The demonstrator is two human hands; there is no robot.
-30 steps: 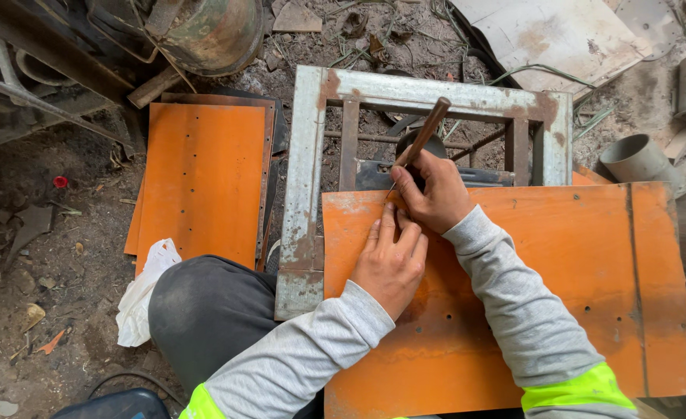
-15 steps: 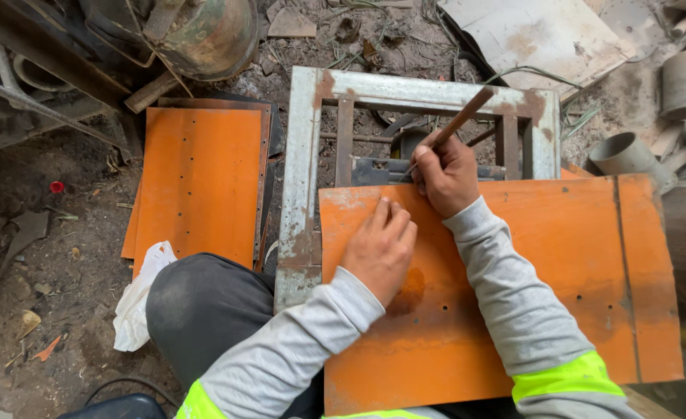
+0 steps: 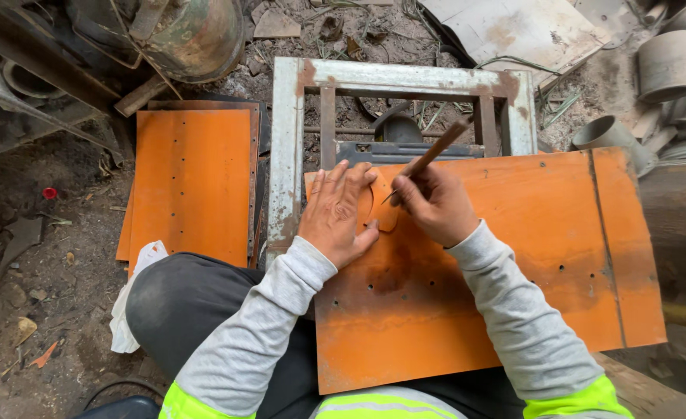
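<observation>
A large orange metal sheet (image 3: 514, 264) with small holes lies across my lap and over a rusty pale metal frame (image 3: 287, 147). My left hand (image 3: 339, 213) presses flat on the sheet's upper left part, fingers spread around a small rounded orange piece (image 3: 386, 211). My right hand (image 3: 434, 203) grips a thin brown rod-like marking tool (image 3: 440, 147), its tip touching the sheet beside that piece, with a curved line drawn there.
A second orange sheet (image 3: 192, 182) lies on the dirt floor at left. A rusty drum (image 3: 195, 35) sits top left, grey pipe pieces (image 3: 665, 66) top right, a white rag (image 3: 126, 310) by my knee. A dark metal part (image 3: 397, 147) rests inside the frame.
Both hands shifted left along the sheet's top edge. My left hand spread flat over the small piece, and the tool tilted lower, its tip now beside that piece.
</observation>
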